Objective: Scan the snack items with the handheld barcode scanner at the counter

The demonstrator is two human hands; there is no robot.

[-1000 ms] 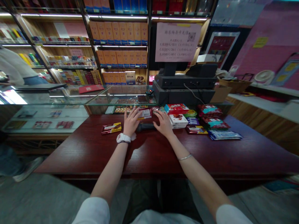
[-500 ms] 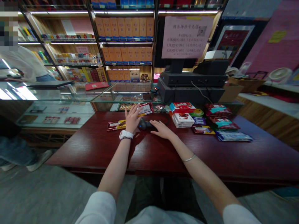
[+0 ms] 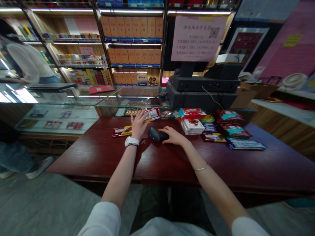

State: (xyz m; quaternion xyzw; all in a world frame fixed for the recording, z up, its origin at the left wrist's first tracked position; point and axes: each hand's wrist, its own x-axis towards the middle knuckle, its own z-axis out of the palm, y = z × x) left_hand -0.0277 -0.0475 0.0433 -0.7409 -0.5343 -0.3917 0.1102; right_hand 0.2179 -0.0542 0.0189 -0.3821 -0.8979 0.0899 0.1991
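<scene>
A black barcode scanner (image 3: 155,134) with a small blue light is at the middle of the dark red desk (image 3: 98,157). My right hand (image 3: 174,135) has its fingers curled round the scanner's handle. To the left, my left hand (image 3: 138,124) rests with spread fingers over two snack packets. One, a red and white packet (image 3: 153,113), sticks out beyond its fingertips, with a barcode label showing. The other, a yellow and dark red packet (image 3: 121,131), lies left of the wrist; the hand hides part of both.
Stacked snack boxes (image 3: 193,126) and several bagged snacks (image 3: 233,127) occupy the desk's right half. Behind stand a glass counter (image 3: 133,93) with a phone (image 3: 155,101) on top and a monitor with a paper sign (image 3: 198,39). Another person (image 3: 29,60) is at the far left.
My right hand has gone from lying flat by the scanner to curling round its handle, and the scanner has shifted slightly right and nearer. My left hand has barely moved.
</scene>
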